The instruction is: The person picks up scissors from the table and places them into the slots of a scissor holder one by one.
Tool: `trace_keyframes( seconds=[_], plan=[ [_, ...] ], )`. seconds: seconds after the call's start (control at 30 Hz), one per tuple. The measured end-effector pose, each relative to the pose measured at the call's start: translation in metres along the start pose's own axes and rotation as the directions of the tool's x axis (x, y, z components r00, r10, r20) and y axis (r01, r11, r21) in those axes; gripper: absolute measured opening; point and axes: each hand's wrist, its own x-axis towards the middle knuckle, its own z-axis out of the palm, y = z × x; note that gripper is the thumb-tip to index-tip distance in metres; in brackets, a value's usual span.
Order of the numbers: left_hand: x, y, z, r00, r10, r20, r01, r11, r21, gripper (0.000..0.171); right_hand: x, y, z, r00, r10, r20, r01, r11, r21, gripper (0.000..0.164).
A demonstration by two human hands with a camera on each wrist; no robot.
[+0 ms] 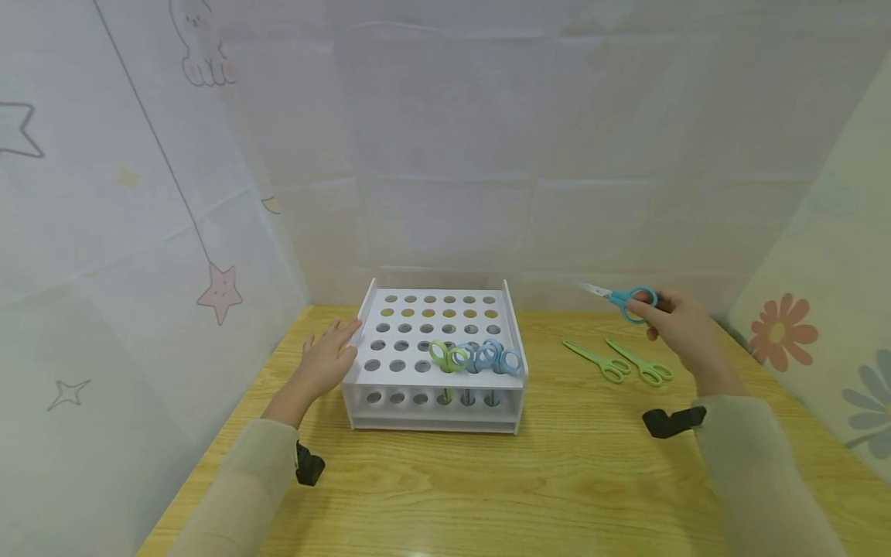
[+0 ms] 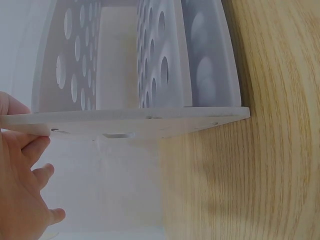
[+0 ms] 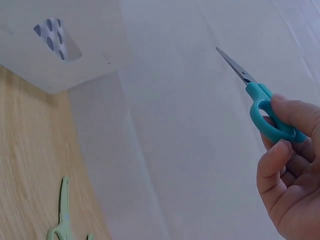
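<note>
My right hand (image 1: 685, 329) pinches a pair of scissors (image 3: 272, 112) by its teal-blue handle loops, raised above the table with the blades pointing left. A white rack (image 1: 433, 379) with rows of round holes stands on the table. At its left side panel my left hand (image 1: 323, 363) grips the edge between thumb and finger, the other fingers spread outside. Upright in the front right holes are green-handled scissors (image 1: 448, 357) and two blue-handled scissors (image 1: 501, 360), handles up. Their lower parts show through the open front.
Two light green scissors (image 1: 595, 360) (image 1: 640, 362) lie side by side on the wooden table (image 1: 445, 495), right of the rack. A pale sheet (image 1: 445, 155) hangs behind and along both sides, with stars at the left and flowers at the right.
</note>
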Motion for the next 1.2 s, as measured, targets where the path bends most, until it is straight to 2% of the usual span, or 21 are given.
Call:
trace_keyframes(
  seconds=[0.37, 0.6, 1.0, 1.2],
  plan=[
    [0.000, 0.001, 0.000, 1.000, -0.006, 0.013, 0.006, 1.000, -0.005, 0.053, 0.009, -0.033, 0.021, 0.995, -0.098, -0.014, 0.098, 0.994, 0.045, 0.031],
    [0.000, 0.000, 0.000, 1.000, -0.006, 0.013, 0.006, 1.000, -0.001, 0.053, 0.009, -0.054, 0.032, 0.995, -0.104, 0.007, 0.104, 0.994, 0.031, 0.034],
    [-0.001, 0.001, 0.000, 1.000, -0.001, 0.004, 0.001, 1.000, 0.001, 0.052, 0.008, -0.075, 0.047, 0.989, -0.142, 0.043, 0.142, 0.990, -0.015, 0.035],
    [-0.001, 0.002, -0.001, 1.000, -0.003, 0.007, 0.003, 1.000, 0.002, 0.052, 0.009, -0.082, 0.053, 0.983, -0.170, 0.067, 0.168, 0.985, 0.029, 0.034]
  ],
)
